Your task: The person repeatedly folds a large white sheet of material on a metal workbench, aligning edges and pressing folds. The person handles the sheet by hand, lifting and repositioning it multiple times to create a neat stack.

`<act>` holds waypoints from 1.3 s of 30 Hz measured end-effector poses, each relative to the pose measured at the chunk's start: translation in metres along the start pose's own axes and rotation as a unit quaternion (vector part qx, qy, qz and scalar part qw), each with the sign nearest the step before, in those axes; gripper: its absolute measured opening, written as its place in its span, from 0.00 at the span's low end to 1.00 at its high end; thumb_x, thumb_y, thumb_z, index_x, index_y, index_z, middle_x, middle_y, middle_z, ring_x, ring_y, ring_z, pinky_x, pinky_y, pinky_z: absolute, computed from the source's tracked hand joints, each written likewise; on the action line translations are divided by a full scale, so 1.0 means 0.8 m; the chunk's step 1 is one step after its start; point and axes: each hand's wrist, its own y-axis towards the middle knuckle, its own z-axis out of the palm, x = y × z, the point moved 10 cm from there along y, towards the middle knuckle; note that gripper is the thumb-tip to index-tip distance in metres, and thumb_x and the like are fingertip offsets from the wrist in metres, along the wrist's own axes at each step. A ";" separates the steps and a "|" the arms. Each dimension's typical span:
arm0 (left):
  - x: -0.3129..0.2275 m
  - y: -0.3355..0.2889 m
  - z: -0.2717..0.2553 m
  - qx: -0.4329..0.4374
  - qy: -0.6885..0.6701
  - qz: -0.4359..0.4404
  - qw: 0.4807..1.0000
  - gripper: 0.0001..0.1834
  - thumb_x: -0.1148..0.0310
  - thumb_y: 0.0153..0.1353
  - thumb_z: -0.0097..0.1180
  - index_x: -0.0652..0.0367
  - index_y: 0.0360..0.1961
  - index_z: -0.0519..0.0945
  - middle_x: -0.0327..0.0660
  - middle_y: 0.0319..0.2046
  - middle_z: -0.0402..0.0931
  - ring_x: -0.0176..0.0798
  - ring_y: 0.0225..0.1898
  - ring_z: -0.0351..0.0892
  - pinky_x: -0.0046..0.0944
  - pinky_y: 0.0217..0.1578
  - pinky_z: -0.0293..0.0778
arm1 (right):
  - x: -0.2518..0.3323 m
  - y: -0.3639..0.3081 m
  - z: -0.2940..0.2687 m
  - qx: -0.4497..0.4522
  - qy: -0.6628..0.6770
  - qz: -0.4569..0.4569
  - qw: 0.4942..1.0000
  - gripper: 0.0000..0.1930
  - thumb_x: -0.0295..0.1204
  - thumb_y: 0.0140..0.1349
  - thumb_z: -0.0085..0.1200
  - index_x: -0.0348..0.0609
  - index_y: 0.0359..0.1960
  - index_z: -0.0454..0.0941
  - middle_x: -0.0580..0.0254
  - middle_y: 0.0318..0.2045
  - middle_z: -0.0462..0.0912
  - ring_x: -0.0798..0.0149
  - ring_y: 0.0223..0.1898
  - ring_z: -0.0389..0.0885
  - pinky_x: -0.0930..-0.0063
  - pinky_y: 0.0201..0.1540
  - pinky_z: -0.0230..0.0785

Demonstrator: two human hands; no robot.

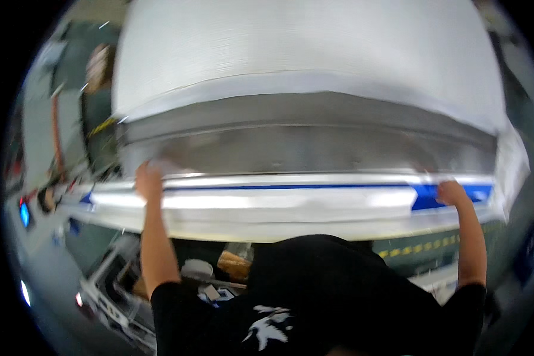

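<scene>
Both arms reach forward, set wide apart, to a long white and blue edge that runs across the front of a metal surface. My left hand point(149, 180) is curled at the left part of this edge, beside a folded strip of white sheet material point(285, 200). Far to the right, my right hand point(451, 193) is closed like a fist over the blue band point(428, 197), just past the white strip's right end. Blur and the backs of the hands hide what the fingers hold.
Behind the edge lies a shiny grey metal plate point(314, 145), with a broad white sheet point(308, 41) beyond it. White material point(513, 169) hangs loosely at the right end. A cart with assorted items point(121, 285) stands at lower left. Yellow floor marking point(418, 245) shows below right.
</scene>
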 end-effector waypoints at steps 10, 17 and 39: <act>-0.130 0.022 -0.050 -0.193 -0.072 0.200 0.958 0.19 0.61 0.61 0.51 0.57 0.51 0.74 0.45 0.54 0.71 0.49 0.56 0.68 0.51 0.59 0.60 | 0.256 0.023 -0.334 -0.201 0.171 -0.072 0.962 0.09 0.34 0.52 0.55 0.43 0.30 0.78 0.50 0.30 0.81 0.48 0.34 0.80 0.57 0.36 0.71; -0.079 0.044 -0.013 -0.204 -0.196 0.185 0.941 0.19 0.61 0.60 0.50 0.59 0.50 0.74 0.45 0.53 0.70 0.49 0.58 0.67 0.51 0.61 0.58 | 0.597 0.071 -0.611 -0.331 0.193 -0.283 0.879 0.10 0.36 0.59 0.52 0.42 0.32 0.78 0.54 0.25 0.79 0.57 0.27 0.76 0.66 0.32 0.68; 0.052 0.244 -0.025 -0.101 -0.531 -0.038 0.841 0.39 0.46 0.48 0.68 0.64 0.52 0.71 0.46 0.48 0.72 0.42 0.50 0.71 0.38 0.52 0.66 | 0.842 0.115 -0.620 -0.401 0.011 -0.352 0.846 0.05 0.24 0.50 0.49 0.40 0.30 0.74 0.55 0.33 0.75 0.53 0.37 0.78 0.60 0.34 0.74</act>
